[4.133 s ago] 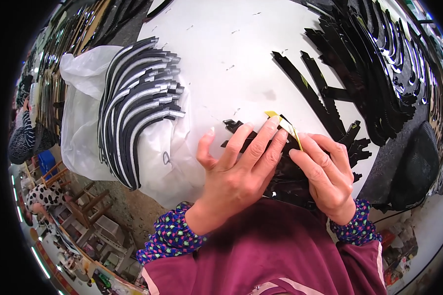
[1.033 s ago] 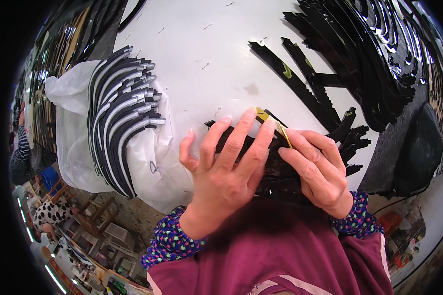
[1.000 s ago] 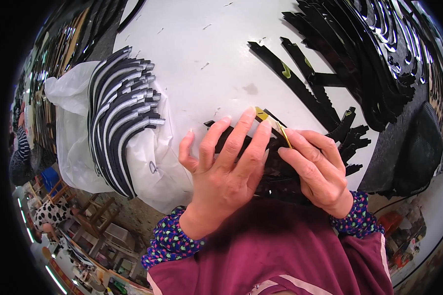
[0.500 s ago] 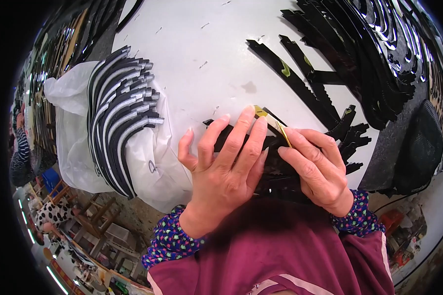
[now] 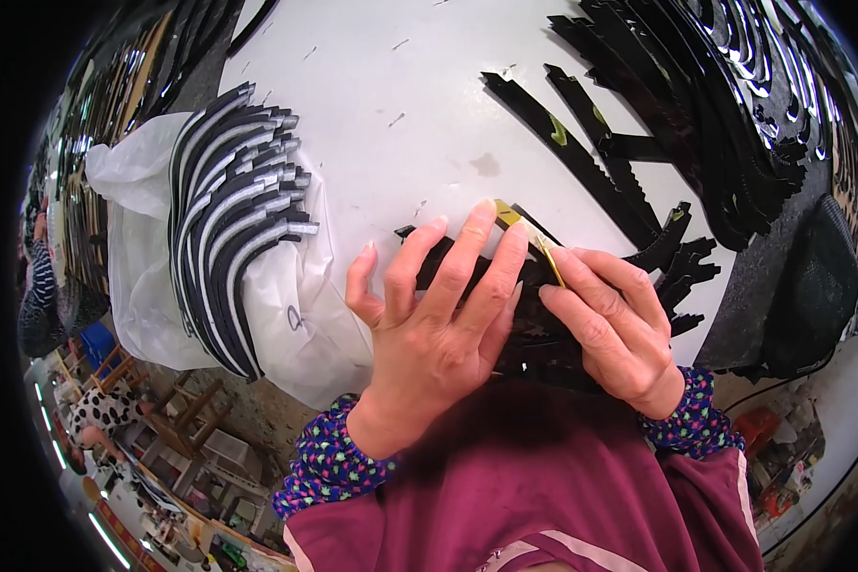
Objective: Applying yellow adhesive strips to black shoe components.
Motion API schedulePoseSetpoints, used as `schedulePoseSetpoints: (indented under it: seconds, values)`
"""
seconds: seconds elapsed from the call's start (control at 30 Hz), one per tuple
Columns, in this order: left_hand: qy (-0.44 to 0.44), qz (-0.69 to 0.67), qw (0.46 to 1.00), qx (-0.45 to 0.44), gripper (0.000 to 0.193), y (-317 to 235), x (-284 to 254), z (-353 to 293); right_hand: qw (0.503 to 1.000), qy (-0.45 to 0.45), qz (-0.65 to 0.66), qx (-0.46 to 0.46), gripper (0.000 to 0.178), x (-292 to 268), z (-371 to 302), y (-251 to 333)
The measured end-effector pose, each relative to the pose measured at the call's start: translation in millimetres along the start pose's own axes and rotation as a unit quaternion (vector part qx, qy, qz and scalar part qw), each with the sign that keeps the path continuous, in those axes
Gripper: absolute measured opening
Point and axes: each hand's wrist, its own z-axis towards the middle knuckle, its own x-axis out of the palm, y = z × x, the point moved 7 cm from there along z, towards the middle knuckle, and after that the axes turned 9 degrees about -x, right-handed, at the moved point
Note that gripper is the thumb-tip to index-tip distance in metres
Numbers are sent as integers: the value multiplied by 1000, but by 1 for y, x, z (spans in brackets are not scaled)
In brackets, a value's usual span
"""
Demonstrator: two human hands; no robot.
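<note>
My left hand [image 5: 439,329] lies palm down with its fingers spread over a shiny black strip [image 5: 434,262], pressing it on the white table. Near its index fingertip shows a yellow patch [image 5: 506,214] along the strip's far end. Close by, my right hand [image 5: 624,324] pinches a thin, narrow yellow piece [image 5: 549,262] between thumb and fingers, against the black strip's edge. Whether that piece is a tape or a slim tool I cannot tell. More black material lies under and between the hands, partly hidden by them.
Curved black-and-white strips [image 5: 234,210] are stacked at left on a translucent plastic bag [image 5: 300,324]. Loose black strips [image 5: 572,153] with small yellow-green marks lie at right on the white table [image 5: 381,86], beside a large black pile [image 5: 686,105]. A dark mesh bag [image 5: 815,276] is at far right.
The view has shifted very slightly. My left fingers are a touch further apart near the yellow patch; my right hand keeps its pinch in nearly the same place.
</note>
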Motion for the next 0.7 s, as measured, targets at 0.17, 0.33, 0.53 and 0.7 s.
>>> schedulePoseSetpoints:
  seconds: [0.17,0.33,0.53,0.7]
  values:
    - [5,3,1000,3,39,0,0,-1,1000,9,-2,3,26,0,0,0]
    - [1,-7,1000,-6,38,0,2,-1,1000,18,-5,4,26,0,0,0]
    - [-7,-17,1000,-14,37,0,4,-1,1000,15,-4,4,27,0,-1,-1]
    - [-14,-18,1000,-16,37,-1,3,0,1000,8,-2,3,28,0,-4,-3]
